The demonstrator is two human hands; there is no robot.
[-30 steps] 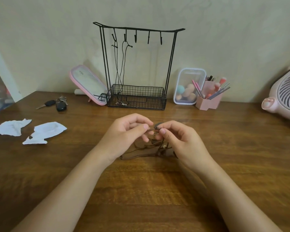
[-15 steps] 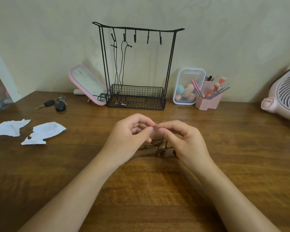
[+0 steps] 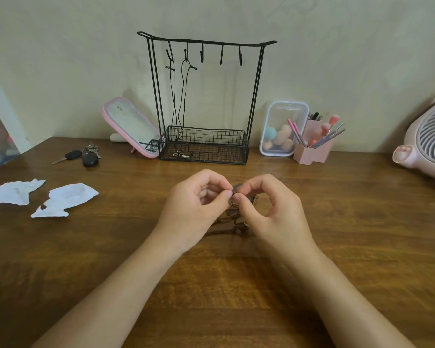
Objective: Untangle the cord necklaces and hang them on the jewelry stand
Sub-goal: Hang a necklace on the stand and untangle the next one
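In front of the jewelry stand (image 3: 204, 42), our left hand (image 3: 199, 207) and right hand (image 3: 274, 212) each pinch the tangled brown cord necklaces (image 3: 232, 222), hands nearly touching. Tugging apart too hard, we judge, could cinch the knot tighter or snap a cord.

Left hand (image 3: 196, 207) and right hand (image 3: 276, 212) arched higher, pinch points closer, cord tangle (image 3: 232, 226) drawn in beneath

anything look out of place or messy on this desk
Two torn white paper scraps lie loose on the left of the table, unrelated to the jewelry. Between the left hand and right hand, the brown cords sit in a knotted heap. Nothing looks spilled or broken.
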